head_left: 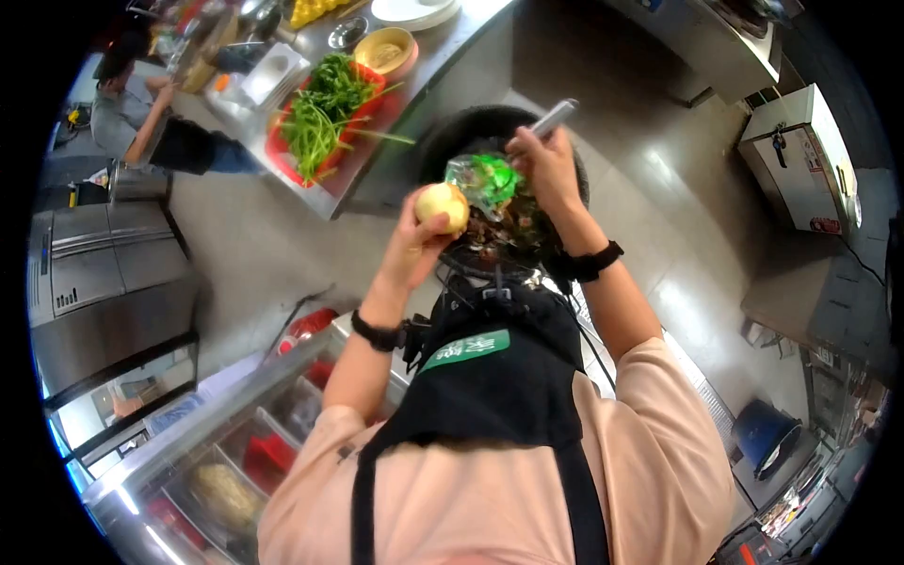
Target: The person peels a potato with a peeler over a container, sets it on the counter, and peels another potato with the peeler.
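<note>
My left hand (414,243) is closed around a round, pale yellow onion (442,207) with some brownish skin on its right side. My right hand (548,169), raised to the right of it and apart from it, grips a silver-coloured kitchen tool (554,117). One end of this tool sticks up past the fingers; the rest is hidden, so I cannot tell whether it is a knife or a peeler. Below both hands stands a black waste bin (471,122) holding dark scraps and peelings (504,235). A clear and green plastic bag (488,181) lies on top of the scraps.
Left of the bin, a steel table (428,80) carries a red basket (275,141) of leafy greens (325,118), a yellow bowl (386,52) and white plates (414,9). Another person (127,118) stands beyond. Containers of food (226,494) sit at lower left; a white box-shaped appliance (796,155) stands right.
</note>
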Demonstrator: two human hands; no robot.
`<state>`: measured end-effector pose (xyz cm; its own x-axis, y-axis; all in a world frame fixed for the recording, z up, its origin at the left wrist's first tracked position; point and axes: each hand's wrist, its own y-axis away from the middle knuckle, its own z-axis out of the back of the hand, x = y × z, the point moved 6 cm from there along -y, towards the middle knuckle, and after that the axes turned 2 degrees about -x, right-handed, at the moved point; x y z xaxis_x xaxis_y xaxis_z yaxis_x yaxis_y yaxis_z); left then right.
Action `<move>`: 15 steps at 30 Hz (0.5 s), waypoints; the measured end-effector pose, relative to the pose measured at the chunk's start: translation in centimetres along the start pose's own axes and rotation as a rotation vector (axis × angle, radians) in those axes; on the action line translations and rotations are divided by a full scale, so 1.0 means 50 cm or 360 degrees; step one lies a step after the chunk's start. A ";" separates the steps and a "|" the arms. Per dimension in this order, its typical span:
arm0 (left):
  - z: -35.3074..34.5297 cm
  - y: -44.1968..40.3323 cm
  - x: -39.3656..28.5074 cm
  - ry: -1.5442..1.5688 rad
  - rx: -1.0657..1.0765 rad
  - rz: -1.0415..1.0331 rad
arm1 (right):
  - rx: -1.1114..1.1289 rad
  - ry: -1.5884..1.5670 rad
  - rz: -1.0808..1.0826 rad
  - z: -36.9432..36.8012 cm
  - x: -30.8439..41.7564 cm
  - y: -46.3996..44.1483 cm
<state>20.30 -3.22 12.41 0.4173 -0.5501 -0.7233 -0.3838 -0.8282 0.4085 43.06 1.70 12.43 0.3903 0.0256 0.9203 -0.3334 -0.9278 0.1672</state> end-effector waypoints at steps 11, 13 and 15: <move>-0.025 0.021 0.008 0.0045 0.0272 0.0257 | 0.0076 0.0144 -0.0260 0.011 -0.034 -0.006; -0.016 0.018 0.017 0.0071 0.0220 0.0291 | 0.0141 -0.0019 -0.0259 -0.005 -0.024 0.011; -0.016 0.010 0.020 0.0082 0.0149 0.0286 | 0.0217 -0.0254 -0.0426 -0.034 -0.013 0.050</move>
<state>21.21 -4.26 12.32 0.3758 -0.6947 -0.6134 -0.5298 -0.7041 0.4728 40.54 0.00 12.85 0.5816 0.2267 0.7812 -0.0869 -0.9376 0.3368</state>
